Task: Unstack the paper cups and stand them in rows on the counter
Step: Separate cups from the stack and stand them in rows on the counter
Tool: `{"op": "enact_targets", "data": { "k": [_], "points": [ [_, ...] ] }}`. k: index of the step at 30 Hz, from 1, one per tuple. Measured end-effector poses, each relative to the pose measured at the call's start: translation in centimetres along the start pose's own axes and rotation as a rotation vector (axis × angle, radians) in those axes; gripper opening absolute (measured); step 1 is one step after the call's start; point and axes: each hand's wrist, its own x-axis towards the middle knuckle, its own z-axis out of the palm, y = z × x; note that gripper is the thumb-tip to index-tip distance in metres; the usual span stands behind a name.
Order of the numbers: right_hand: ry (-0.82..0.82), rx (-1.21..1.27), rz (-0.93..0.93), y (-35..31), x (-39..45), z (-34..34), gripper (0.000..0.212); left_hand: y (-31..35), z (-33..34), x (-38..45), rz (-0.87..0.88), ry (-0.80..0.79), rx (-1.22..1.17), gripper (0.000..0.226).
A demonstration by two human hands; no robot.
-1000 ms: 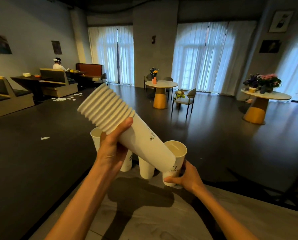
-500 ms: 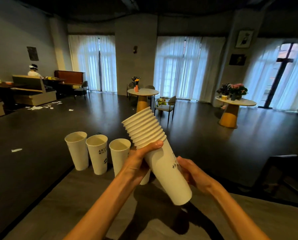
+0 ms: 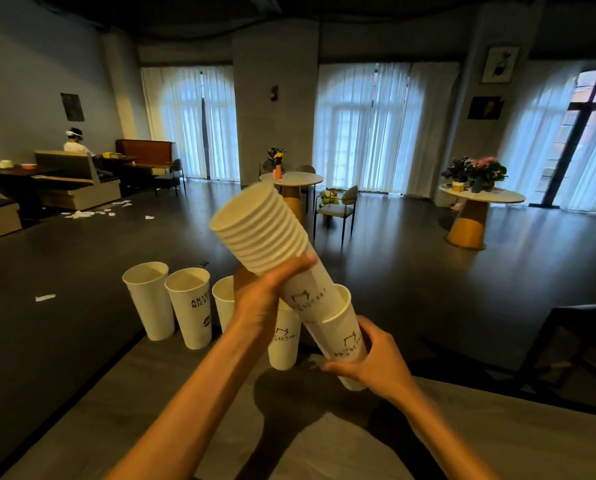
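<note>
A tilted stack of white paper cups (image 3: 265,233) is in the air over the counter (image 3: 220,427), rims pointing up and left. My left hand (image 3: 262,303) grips the stack just below its rims. My right hand (image 3: 369,362) grips the bottom cup (image 3: 341,337), which has slid partly off the stack's lower end. Several single cups stand upright in a row along the counter's far edge: one (image 3: 150,299) at the left, a printed one (image 3: 192,310) beside it, a third (image 3: 224,303) partly hidden by my left hand, and a fourth (image 3: 284,344) under the stack.
The counter's far edge drops to a dark floor. A dark chair (image 3: 580,344) stands close at the right. Round tables with flowers (image 3: 476,199) and a chair (image 3: 338,209) stand farther back. A person (image 3: 76,143) sits at a booth far left.
My right hand has closed round the bottom cup and drawn it partly off the stack. The stack has tilted further, and a fourth standing cup is now in view.
</note>
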Motion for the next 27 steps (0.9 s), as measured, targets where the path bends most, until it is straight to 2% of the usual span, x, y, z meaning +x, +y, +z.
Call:
{"op": "enact_targets", "data": {
  "k": [5, 10, 14, 18, 22, 25, 27],
  "points": [
    [0.032, 0.122, 0.191, 3.6, 1.4, 2.6, 0.088, 2.8, -2.3, 3.3, 0.095, 0.058, -0.204, 0.056],
    [0.068, 0.119, 0.218, 5.2, 2.8, 4.1, 0.088, 3.1, -4.5, 4.2, 0.125, 0.072, -0.232, 0.078],
    [0.074, 0.09, 0.224, 5.2, 3.7, 4.8, 0.088, 2.7, -4.9, 4.3, 0.134, 0.059, -0.259, 0.069],
    [0.081, 0.079, 0.248, 5.3, 4.4, 5.3, 0.09, 2.6, -4.5, 3.9, 0.116, 0.036, -0.253, 0.066],
    [0.019, 0.064, 0.271, 5.7, 4.3, 5.0, 0.093, 2.3, -3.8, 3.1, 0.111, -0.016, -0.215, 0.066],
    [-0.025, 0.02, 0.279, 5.9, 3.0, 3.4, 0.098, 2.1, -2.4, 1.8, 0.085, -0.072, -0.159, 0.061],
    [-0.042, -0.048, 0.284, 6.5, 1.7, 1.3, 0.093, 1.9, -0.9, 0.7, 0.084, -0.091, -0.126, 0.057]
  ]
}}
